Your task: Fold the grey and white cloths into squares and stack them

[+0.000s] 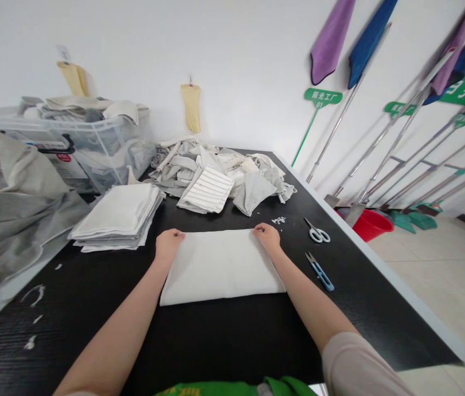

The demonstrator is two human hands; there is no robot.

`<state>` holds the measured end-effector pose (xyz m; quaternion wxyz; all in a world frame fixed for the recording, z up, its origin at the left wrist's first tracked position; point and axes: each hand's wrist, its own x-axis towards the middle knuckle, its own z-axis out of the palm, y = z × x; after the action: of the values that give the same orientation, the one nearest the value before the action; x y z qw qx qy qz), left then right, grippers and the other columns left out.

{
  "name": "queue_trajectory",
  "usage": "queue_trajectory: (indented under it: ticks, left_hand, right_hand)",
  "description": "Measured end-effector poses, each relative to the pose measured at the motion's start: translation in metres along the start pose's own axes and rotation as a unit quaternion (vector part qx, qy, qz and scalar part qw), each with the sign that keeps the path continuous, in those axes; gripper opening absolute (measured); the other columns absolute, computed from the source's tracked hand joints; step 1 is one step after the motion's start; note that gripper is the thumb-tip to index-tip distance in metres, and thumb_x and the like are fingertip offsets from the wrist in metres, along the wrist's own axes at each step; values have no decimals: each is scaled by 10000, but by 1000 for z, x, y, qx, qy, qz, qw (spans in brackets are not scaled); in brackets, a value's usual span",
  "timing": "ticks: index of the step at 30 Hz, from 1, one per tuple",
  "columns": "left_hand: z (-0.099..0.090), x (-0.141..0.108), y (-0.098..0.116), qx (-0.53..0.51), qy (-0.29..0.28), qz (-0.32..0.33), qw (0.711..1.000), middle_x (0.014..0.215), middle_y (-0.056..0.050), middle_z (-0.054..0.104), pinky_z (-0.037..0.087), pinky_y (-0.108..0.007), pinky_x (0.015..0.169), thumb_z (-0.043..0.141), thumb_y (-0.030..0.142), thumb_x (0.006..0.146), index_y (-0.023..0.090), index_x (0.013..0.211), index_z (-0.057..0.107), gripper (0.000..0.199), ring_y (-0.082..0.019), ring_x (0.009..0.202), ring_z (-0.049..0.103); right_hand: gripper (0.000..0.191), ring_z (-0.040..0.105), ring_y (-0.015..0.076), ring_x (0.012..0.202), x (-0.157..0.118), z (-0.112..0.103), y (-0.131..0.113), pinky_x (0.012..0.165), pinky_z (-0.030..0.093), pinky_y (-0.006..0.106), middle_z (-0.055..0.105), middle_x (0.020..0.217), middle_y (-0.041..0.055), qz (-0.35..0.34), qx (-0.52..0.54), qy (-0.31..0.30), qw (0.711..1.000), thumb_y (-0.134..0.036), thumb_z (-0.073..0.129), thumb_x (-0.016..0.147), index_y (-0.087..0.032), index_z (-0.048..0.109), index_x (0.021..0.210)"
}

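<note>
A white cloth (pixel 222 267) lies flat on the black table in front of me, its near edge looking like a fold. My left hand (pixel 169 242) pinches its far left corner. At the far right corner, my right hand (pixel 268 237) grips the same cloth between thumb and fingers. Just left of my left hand is a neat stack of white and grey cloths (pixel 116 212). To the right of my right arm lie blue thread snips (pixel 319 271) and a pair of scissors (pixel 318 233) with pale handles.
Behind the cloth is a loose heap of grey and white fabric pieces (pixel 219 170). A clear plastic bin (pixel 104 146) of fabric stands at the back left, with grey fabric (pixel 17 192) before it. Thread scraps (pixel 279 220) dot the black table (pixel 232 341). A red bucket (pixel 368 224) stands beyond.
</note>
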<state>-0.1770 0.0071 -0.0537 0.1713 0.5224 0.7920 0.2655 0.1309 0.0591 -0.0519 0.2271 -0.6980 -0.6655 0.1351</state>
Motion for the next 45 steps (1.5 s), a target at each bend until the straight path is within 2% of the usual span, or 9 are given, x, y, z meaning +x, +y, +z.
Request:
queue_trajectory:
  ticks: [4, 8, 15, 20, 30, 35, 38, 42, 45]
  left_hand:
    - [-1, -1, -2, 73, 11, -11, 997, 880, -46, 564, 386, -255, 616, 460, 392, 639, 230, 862, 599, 308, -179, 762, 540]
    - [-4, 3, -10, 101, -12, 31, 994, 1012, -39, 481, 391, -244, 679, 461, 442, 641, 267, 1006, 532, 411, -161, 841, 523]
    - [-5, 8, -10, 111, -33, 55, 992, 980, -16, 481, 385, -217, 681, 488, 415, 622, 241, 807, 593, 276, -145, 823, 521]
    - [-6, 13, -12, 88, -51, 28, 994, 788, 19, 582, 370, -211, 580, 473, 400, 622, 243, 759, 590, 240, -144, 717, 536]
    - [-14, 5, -23, 100, -23, 1, 995, 868, -51, 626, 390, -263, 644, 420, 327, 671, 215, 807, 643, 284, -215, 811, 547]
    - [-19, -4, -20, 159, -9, 38, 986, 945, -46, 587, 390, -268, 661, 404, 382, 691, 252, 880, 631, 323, -214, 844, 532]
    - [-21, -13, -13, 199, 31, 65, 977, 949, -28, 566, 385, -247, 639, 371, 376, 723, 266, 921, 607, 327, -181, 813, 530]
    - [-23, -23, -4, 228, 109, 105, 962, 889, -26, 556, 372, -235, 639, 349, 348, 755, 243, 833, 618, 299, -160, 784, 517]
    - [-25, -23, -4, 220, 91, 92, 967, 870, -32, 542, 371, -234, 642, 377, 359, 742, 229, 742, 613, 270, -159, 787, 511]
  right_hand:
    - [210, 518, 147, 715, 1, 2, 3, 587, 350, 236, 600, 784, -9, 8, -10, 14, 1000, -370, 501, 637, -255, 611, 774]
    - [289, 471, 192, 882, 2, 1, 9, 704, 342, 298, 552, 967, 5, -10, -8, 32, 999, -411, 534, 617, -280, 604, 866]
    - [299, 493, 155, 854, 6, 4, 24, 741, 363, 287, 548, 961, -13, -53, 38, 26, 997, -371, 540, 632, -286, 583, 916]
    - [371, 519, 108, 787, 5, 9, 35, 705, 402, 231, 543, 963, 12, -57, 85, 37, 994, -318, 476, 689, -219, 503, 1046]
    - [238, 510, 123, 812, -15, -1, 36, 728, 388, 237, 569, 901, -11, -86, 91, -4, 992, -308, 492, 678, -254, 603, 882]
    - [271, 510, 139, 823, -9, -3, 27, 742, 364, 272, 567, 940, -29, -65, 76, -27, 995, -343, 525, 650, -305, 592, 909]
    - [286, 519, 150, 786, -2, -2, 18, 724, 354, 301, 573, 919, -35, -48, 69, -37, 996, -346, 566, 604, -323, 597, 887]
    - [185, 516, 161, 762, 0, 1, 10, 717, 344, 314, 581, 821, -22, -31, 76, -23, 996, -296, 573, 577, -282, 627, 754]
    - [153, 517, 143, 729, -3, 4, 8, 690, 364, 275, 581, 769, -18, -38, 108, -11, 993, -290, 532, 605, -246, 615, 726]
